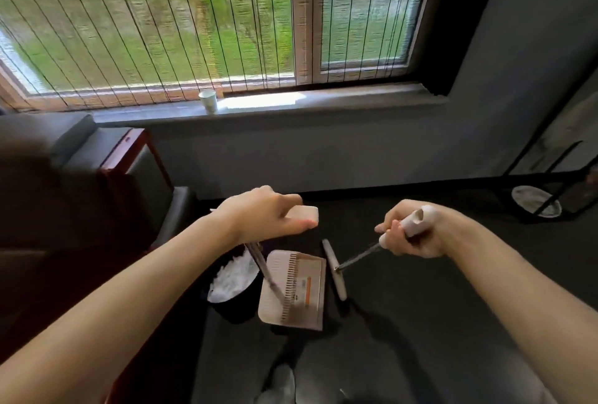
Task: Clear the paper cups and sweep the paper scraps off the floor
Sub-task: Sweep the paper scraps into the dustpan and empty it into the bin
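Far left, a dark sofa [64, 177] with a reddish wooden edge fills the near side of the scene. Behind it we see a window [161, 15] crossed by thin vertical cords, above a grey windowsill [339, 101]. One white paper cup [208, 101] stands upright on this sill at the far side, well apart from both hands. Nearer, the left hand [262, 216] curls its fingers over the white top of a long-handled dustpan [307, 303]. The pan rests on the dark floor [420, 322], and a row of comb teeth crosses it. It carries a pale label [305, 290] with an orange stripe, and we cannot read the writing on it. Just left of the pan, touching or nearly so, stands a dark bin [231, 311] lined with a crumpled white bag [233, 277]; the dustpan's shaft crosses in front of its rim. Right of the pan, the narrow white head of a broom [336, 271] lies close beside it. The right hand [417, 238] is wrapped tightly around the broom's white grip. Far right, a second bin [526, 193] with a white liner sits behind the black bars of a frame [550, 174], which partly hide it.
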Action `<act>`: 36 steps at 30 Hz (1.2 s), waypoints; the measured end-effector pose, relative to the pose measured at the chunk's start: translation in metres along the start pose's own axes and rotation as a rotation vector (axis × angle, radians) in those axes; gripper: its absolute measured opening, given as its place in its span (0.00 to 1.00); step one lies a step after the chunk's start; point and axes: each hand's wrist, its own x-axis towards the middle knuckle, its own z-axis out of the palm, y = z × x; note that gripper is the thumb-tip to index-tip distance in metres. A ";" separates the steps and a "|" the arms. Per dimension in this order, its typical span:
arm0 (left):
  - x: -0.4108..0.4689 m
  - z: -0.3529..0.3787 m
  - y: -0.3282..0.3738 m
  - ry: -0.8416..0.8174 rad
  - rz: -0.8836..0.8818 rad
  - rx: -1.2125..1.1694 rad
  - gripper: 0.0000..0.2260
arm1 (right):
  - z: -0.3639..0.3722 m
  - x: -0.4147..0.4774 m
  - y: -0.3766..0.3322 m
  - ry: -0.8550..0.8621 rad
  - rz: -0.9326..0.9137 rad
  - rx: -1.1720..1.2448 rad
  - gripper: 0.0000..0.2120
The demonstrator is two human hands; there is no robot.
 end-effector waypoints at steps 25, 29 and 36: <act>0.438 -0.063 -0.171 -0.078 0.379 0.271 0.14 | -0.020 0.206 -0.349 0.665 -1.575 -1.075 0.33; 0.496 -0.043 -0.182 -0.210 0.303 0.260 0.15 | -0.021 0.248 -0.380 0.578 -1.553 -1.150 0.38; 0.585 -0.015 -0.218 -0.249 0.374 0.265 0.18 | -0.017 0.349 -0.427 0.604 -1.448 -1.165 0.38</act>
